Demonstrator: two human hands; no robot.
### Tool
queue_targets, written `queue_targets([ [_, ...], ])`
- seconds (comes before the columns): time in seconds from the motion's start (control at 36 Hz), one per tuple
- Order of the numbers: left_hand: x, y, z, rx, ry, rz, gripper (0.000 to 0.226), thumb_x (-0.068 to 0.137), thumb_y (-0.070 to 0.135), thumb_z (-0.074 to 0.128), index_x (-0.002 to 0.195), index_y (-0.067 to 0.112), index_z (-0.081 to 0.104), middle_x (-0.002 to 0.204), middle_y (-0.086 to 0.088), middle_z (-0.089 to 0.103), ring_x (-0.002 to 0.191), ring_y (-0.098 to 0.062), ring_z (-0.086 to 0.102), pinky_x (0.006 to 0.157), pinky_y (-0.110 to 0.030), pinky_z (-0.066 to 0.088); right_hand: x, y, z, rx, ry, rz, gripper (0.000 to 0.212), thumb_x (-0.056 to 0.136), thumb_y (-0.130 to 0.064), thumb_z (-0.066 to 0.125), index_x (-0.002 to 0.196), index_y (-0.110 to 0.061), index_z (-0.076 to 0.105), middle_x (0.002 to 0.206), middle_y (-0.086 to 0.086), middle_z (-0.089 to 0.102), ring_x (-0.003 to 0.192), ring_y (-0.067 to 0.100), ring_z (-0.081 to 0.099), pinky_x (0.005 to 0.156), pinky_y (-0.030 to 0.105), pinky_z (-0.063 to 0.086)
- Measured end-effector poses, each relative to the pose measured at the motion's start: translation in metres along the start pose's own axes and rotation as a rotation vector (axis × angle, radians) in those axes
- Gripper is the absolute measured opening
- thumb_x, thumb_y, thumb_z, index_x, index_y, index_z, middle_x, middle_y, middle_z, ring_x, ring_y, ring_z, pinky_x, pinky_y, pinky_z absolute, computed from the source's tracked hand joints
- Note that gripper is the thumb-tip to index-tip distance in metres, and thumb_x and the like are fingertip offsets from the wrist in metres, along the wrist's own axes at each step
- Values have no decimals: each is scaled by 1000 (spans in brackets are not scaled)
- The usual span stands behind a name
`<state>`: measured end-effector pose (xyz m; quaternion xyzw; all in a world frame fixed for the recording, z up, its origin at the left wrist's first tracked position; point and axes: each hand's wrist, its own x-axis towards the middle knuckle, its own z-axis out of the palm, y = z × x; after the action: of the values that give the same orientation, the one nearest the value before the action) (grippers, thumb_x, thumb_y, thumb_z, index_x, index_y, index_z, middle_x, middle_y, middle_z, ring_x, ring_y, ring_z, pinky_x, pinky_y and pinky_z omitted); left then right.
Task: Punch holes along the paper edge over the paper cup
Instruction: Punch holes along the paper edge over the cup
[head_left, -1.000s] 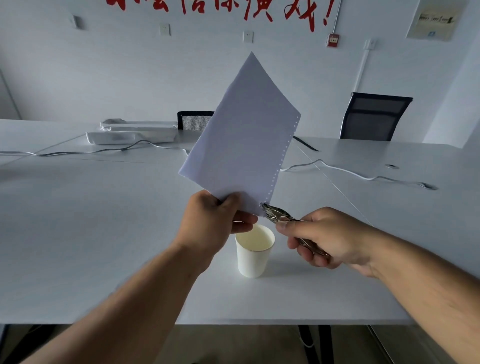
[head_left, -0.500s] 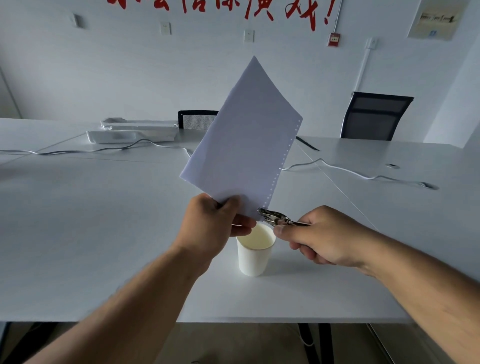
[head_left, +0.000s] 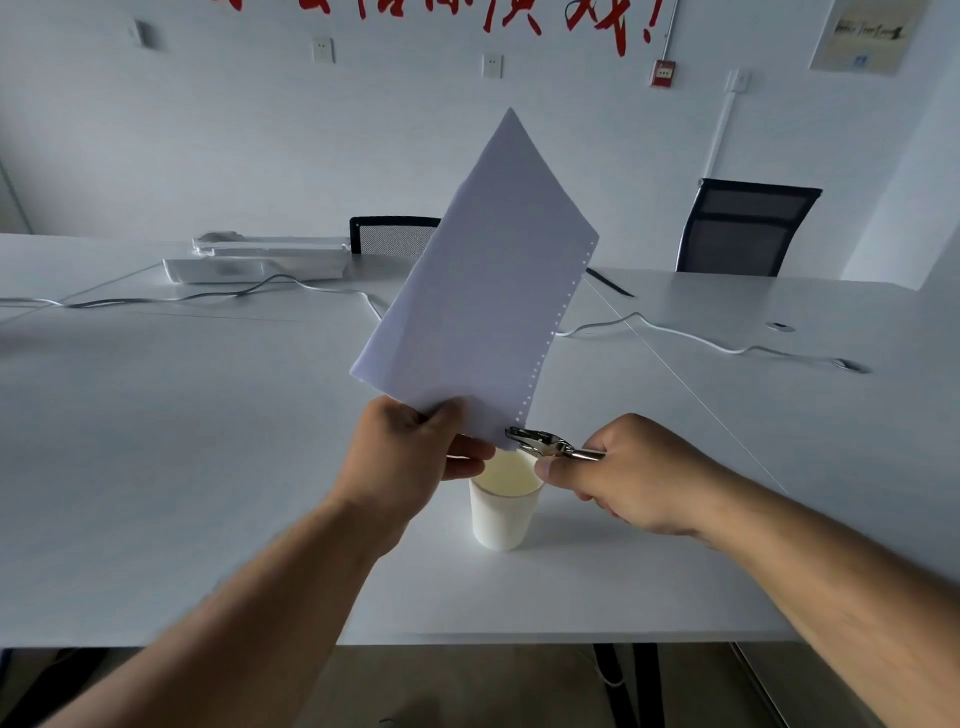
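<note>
My right hand (head_left: 631, 475) has its grip squeezed on the hole punch (head_left: 540, 444), biting the paper's (head_left: 483, 291) bottom corner. My left hand (head_left: 410, 457) pinches that sheet upright, right above the paper cup (head_left: 504, 514) sitting on the white surface (head_left: 182, 441).

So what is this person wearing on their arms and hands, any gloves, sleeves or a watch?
Nothing that shows. The left hand and the right hand are both bare, with no gloves or rings visible, and no watch or band at either wrist. Both forearms are uncovered right down to the picture's edge, so no sleeve appears.
</note>
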<state>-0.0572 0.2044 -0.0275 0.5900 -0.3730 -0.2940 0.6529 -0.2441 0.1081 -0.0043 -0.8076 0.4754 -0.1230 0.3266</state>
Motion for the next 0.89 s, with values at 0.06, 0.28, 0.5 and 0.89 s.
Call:
queue_targets([
  [0.06, 0, -1, 1, 2, -5, 2, 26, 102, 2, 50, 90, 9, 72, 67, -2, 80, 61, -16, 76, 61, -33, 64, 0, 0, 2, 14, -6, 11, 53, 73, -68, 72, 58, -18, 60, 55, 5, 47, 53, 22, 39, 58, 34, 32],
  [0.28, 0, -3, -1, -26, 41, 8, 22, 101, 3, 53, 92, 6, 73, 65, -6, 79, 63, -19, 78, 63, -34, 65, -3, 0, -13, 205, -147, 69, 55, 88, -61, 63, 89, -7, 74, 70, 5, 74, 62, 18, 63, 53, 28, 35],
  [0.5, -1, -2, 1, -45, 46, 5, 22, 100, 2, 53, 93, 5, 73, 65, -7, 79, 64, -21, 78, 63, -34, 65, -6, 7, -16, 188, -136, 69, 53, 87, -61, 64, 85, -9, 74, 68, 5, 72, 61, 19, 61, 52, 29, 35],
  [0.89, -4, 0, 0, -32, 42, 22, 30, 101, 1, 51, 85, 12, 75, 67, -5, 80, 63, -18, 77, 64, -33, 65, -6, 6, -5, 174, -126, 69, 54, 85, -61, 66, 86, -8, 74, 67, 4, 69, 61, 18, 59, 54, 30, 34],
])
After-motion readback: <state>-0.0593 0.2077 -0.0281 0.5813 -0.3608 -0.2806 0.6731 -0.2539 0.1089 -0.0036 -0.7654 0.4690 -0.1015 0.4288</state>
